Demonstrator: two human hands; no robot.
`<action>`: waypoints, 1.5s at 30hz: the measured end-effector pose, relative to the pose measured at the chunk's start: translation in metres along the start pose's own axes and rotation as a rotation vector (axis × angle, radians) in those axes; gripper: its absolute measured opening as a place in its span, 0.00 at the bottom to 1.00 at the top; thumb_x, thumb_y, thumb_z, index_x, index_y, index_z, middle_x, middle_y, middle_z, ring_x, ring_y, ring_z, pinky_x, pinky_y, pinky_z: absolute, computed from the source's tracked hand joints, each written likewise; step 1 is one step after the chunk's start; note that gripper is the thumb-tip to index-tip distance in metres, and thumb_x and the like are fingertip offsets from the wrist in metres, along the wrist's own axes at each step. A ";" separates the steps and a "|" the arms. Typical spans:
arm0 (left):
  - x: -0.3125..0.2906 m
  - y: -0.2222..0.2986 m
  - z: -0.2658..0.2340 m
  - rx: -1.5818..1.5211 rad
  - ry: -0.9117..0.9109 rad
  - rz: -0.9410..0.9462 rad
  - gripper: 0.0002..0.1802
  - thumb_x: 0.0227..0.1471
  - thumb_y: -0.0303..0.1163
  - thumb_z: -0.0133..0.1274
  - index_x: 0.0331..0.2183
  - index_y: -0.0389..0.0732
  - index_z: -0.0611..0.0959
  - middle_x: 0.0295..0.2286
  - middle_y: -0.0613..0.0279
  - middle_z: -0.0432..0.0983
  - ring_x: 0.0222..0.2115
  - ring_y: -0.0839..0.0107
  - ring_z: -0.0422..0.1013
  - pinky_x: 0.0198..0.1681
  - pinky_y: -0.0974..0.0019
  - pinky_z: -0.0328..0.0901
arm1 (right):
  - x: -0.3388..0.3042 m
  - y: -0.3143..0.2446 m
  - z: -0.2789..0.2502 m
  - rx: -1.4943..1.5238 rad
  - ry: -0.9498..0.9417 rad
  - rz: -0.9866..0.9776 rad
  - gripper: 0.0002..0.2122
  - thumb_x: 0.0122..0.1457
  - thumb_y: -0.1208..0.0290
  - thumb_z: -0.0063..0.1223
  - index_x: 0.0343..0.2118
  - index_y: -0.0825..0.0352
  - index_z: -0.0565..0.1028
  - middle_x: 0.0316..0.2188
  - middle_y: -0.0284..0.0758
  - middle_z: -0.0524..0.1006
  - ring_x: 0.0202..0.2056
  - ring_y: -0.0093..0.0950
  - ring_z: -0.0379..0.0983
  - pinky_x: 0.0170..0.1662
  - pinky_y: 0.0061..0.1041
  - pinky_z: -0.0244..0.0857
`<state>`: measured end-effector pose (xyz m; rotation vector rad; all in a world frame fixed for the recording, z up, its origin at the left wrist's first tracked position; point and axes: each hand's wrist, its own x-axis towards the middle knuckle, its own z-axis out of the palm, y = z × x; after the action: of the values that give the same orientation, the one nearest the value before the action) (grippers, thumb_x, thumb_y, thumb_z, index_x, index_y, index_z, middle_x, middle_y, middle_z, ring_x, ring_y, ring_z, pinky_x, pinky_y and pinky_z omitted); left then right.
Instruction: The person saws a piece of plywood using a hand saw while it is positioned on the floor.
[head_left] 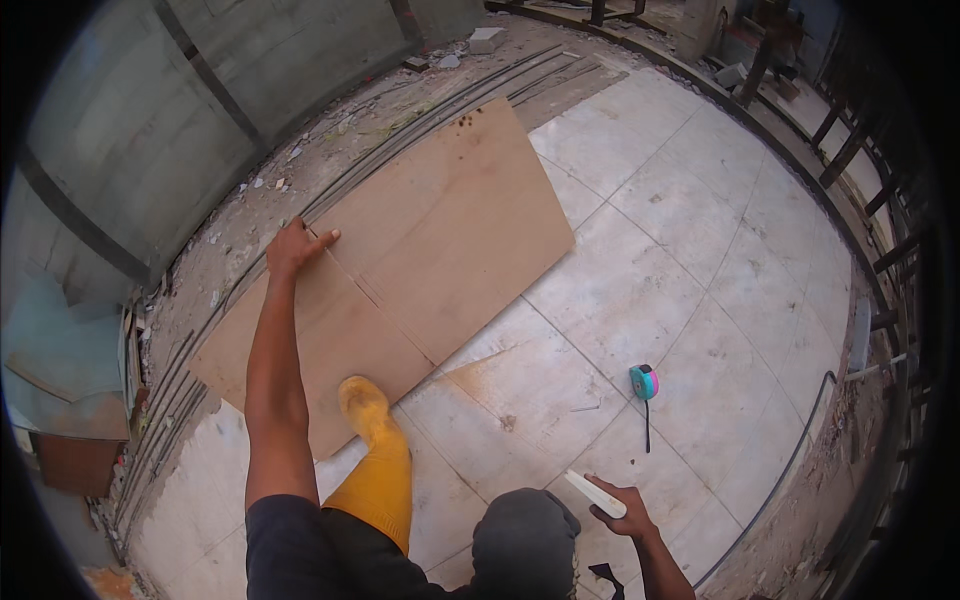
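Observation:
A brown plywood sheet (460, 220) lies aslant on the tiles, with a thin dark line crossing it. My left hand (295, 247) grips its far-left edge where that line ends, thumb on top and the other fingers partly hidden over the edge. My yellow boot (365, 402) presses on the near part of the sheet. In my right hand (628, 512), low on the right and apart from the sheet, is a slim off-white tapered object (594, 492). Its kind is unclear, and my fingers cover its lower end.
A teal and pink tape measure (643, 382) rests on the tiled floor (690, 250), its black strap trailing. Long thin rods (440, 125) lie beyond the sheet beside rubble and a grey wall (120, 120). Dark posts (845, 155) line the right; a black cable (790, 475) curves nearer.

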<state>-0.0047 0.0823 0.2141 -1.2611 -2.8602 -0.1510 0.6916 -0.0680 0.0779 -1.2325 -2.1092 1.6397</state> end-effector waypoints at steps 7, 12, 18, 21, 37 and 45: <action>0.001 -0.005 -0.001 0.013 -0.009 -0.008 0.55 0.36 0.76 0.58 0.48 0.33 0.78 0.44 0.38 0.80 0.48 0.47 0.76 0.49 0.47 0.69 | -0.004 0.085 0.034 0.256 0.066 -0.002 0.26 0.53 0.79 0.64 0.58 0.68 0.74 0.46 0.40 0.83 0.46 0.24 0.79 0.53 0.25 0.68; -0.024 0.014 -0.014 0.025 -0.024 -0.006 0.54 0.35 0.75 0.60 0.48 0.35 0.78 0.43 0.41 0.80 0.47 0.46 0.76 0.49 0.46 0.69 | -0.009 0.039 0.047 0.121 0.249 -0.113 0.25 0.48 0.79 0.63 0.53 0.66 0.78 0.39 0.43 0.84 0.35 0.28 0.83 0.41 0.24 0.73; -0.064 0.040 -0.038 0.005 0.062 0.055 0.49 0.37 0.73 0.60 0.43 0.36 0.80 0.41 0.44 0.81 0.45 0.48 0.77 0.46 0.47 0.70 | -0.005 0.028 0.055 0.039 0.323 -0.204 0.25 0.47 0.80 0.63 0.53 0.68 0.78 0.41 0.46 0.83 0.36 0.34 0.84 0.41 0.26 0.74; -0.077 0.037 -0.042 -0.022 0.045 0.085 0.49 0.37 0.74 0.59 0.43 0.36 0.79 0.40 0.44 0.81 0.44 0.47 0.77 0.47 0.47 0.69 | -0.003 0.014 0.047 -0.013 0.251 -0.251 0.26 0.47 0.81 0.63 0.53 0.68 0.78 0.41 0.46 0.83 0.37 0.35 0.84 0.41 0.26 0.74; -0.058 0.021 -0.027 -0.003 0.061 0.206 0.51 0.43 0.73 0.54 0.50 0.34 0.77 0.46 0.41 0.79 0.48 0.46 0.75 0.50 0.48 0.68 | -0.006 0.025 0.060 0.054 0.248 -0.209 0.26 0.47 0.81 0.62 0.54 0.70 0.77 0.38 0.47 0.84 0.34 0.30 0.83 0.42 0.24 0.72; -0.020 0.013 -0.009 0.011 0.056 0.206 0.57 0.40 0.75 0.55 0.56 0.35 0.74 0.47 0.39 0.79 0.50 0.48 0.75 0.52 0.48 0.68 | -0.012 0.050 0.080 0.148 0.288 -0.127 0.25 0.48 0.80 0.62 0.54 0.70 0.77 0.43 0.48 0.83 0.39 0.32 0.83 0.44 0.26 0.73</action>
<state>0.0184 0.0752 0.2230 -1.5125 -2.6597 -0.1648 0.6748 -0.1317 0.0088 -1.1819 -1.8194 1.4387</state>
